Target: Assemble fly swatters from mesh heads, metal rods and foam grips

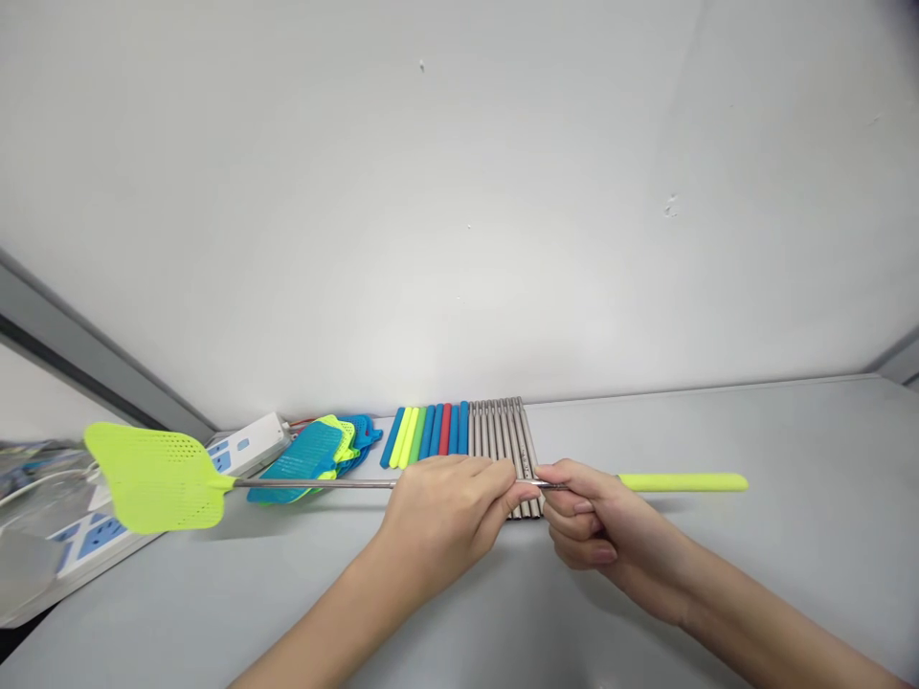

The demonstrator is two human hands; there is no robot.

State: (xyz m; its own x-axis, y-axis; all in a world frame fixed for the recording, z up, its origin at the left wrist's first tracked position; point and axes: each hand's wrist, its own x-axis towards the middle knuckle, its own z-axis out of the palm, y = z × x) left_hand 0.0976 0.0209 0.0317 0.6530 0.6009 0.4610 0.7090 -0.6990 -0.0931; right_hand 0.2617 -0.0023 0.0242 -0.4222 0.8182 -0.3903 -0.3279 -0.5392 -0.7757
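Observation:
A fly swatter (312, 483) with a metal telescopic rod lies level across both hands, above the grey table. Its yellow-green perforated head points left, and a yellow-green grip sleeve covers the right end. My left hand (449, 502) is closed over the middle of the rod, back of the hand upward. Close beside it, my right hand (599, 522) pinches the rod just left of the sleeve, with the other fingers curled. Behind my hands stand a row of metal rods (499, 431) and a row of coloured grip sleeves (423, 431), both partly hidden.
Blue and yellow-green swatter heads (305, 459) are piled at the left rear. White power strips (262, 445) and clear plastic bags (35, 536) lie farther left. A pale wall (459, 239) rises behind the grey table (790, 459).

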